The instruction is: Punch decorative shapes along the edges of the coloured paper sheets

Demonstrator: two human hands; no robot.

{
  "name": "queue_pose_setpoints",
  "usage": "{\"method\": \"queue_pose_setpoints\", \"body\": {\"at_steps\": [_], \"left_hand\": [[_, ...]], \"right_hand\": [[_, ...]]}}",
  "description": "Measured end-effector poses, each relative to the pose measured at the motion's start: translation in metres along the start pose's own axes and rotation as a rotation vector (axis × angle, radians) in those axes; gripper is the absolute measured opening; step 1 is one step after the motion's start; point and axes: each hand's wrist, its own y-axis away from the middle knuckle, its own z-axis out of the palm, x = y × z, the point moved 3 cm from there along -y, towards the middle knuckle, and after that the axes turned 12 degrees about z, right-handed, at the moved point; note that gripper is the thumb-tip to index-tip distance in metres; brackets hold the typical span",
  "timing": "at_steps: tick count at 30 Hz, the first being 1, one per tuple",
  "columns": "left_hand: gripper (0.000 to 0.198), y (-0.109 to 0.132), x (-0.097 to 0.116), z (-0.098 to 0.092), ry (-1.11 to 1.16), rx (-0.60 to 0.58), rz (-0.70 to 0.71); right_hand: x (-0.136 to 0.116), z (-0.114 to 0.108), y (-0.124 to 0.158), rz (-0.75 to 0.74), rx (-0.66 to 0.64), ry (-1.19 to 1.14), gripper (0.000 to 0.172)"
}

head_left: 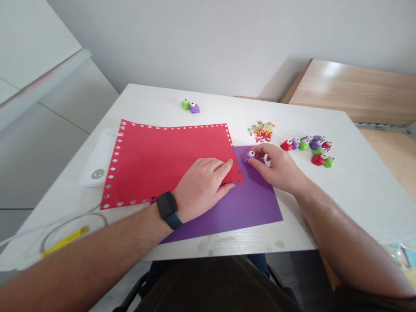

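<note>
Seems to be punching holes along the edge of the red paper (162, 160). Holding the purple punch (251, 154) there with the right hand (276, 169), fingers closed around it. Pressing the paper flat with the open left hand (203, 186), just beside the grip. Likely needs a firm, steady press.

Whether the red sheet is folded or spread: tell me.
Spread: red sheet lies flat, punched edges showing, left hand on it.
</note>
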Motion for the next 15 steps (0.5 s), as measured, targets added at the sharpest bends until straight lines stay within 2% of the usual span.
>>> {"method": "queue_pose_setpoints", "body": {"at_steps": [10, 15], "left_hand": [[0.044, 0.0006, -0.0014, 0.0005, -0.013, 0.016, -0.01], [0.044, 0.0012, -0.0017, 0.0005, -0.007, 0.006, -0.027]], "right_hand": [[-0.0034, -0.0006, 0.0012, -0.046, -0.014, 0.022, 0.012], [-0.0025, -0.0001, 0.005, 0.001, -0.082, -0.175, 0.017]]}}
